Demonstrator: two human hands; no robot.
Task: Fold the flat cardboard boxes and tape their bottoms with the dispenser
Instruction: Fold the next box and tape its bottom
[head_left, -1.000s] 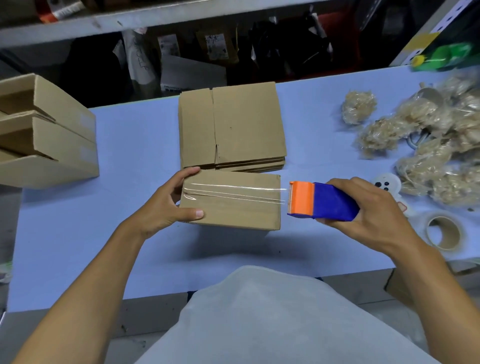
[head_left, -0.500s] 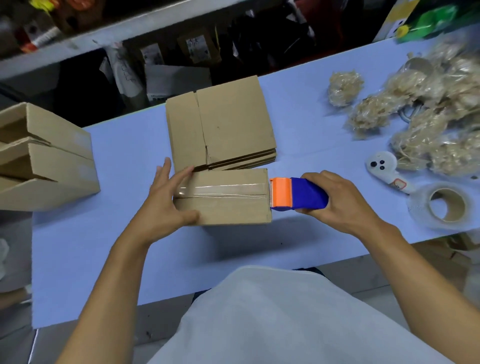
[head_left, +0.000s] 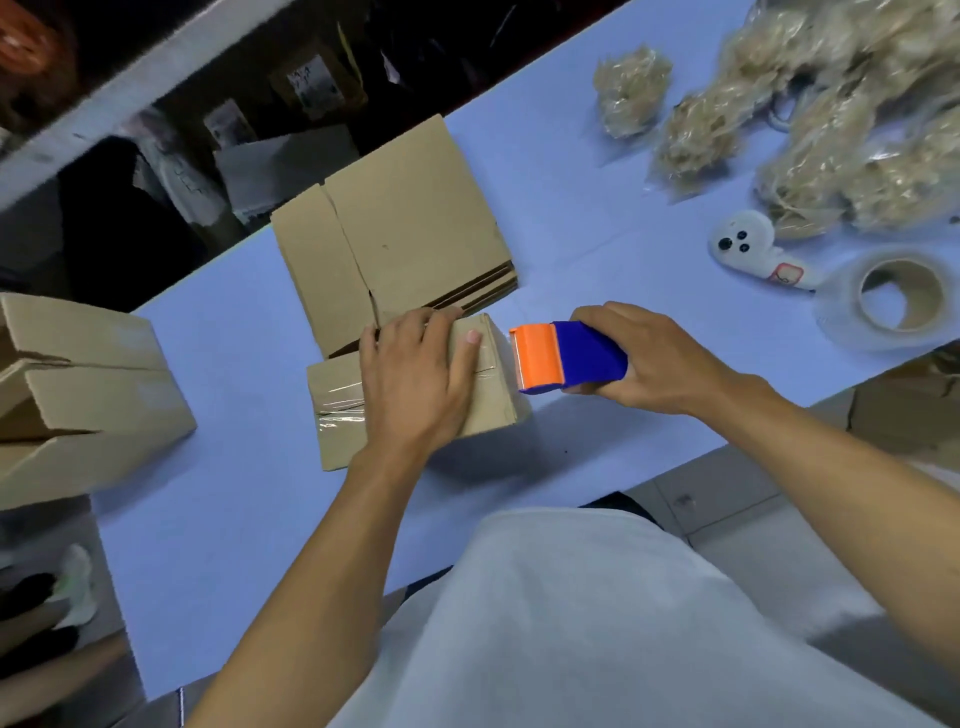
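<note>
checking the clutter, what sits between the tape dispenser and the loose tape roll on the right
In the head view, only the right hand gripping the tape dispenser and bare blue table lie before the tape roll. The white tool sits farther back.

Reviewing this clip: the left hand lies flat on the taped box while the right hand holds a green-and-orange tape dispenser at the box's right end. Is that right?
One detail is off: the tape dispenser is blue and orange, not green and orange. The head view shows this. The rest holds: the left hand lies flat on the taped box, and the right hand holds the dispenser at the box's right end.
</note>
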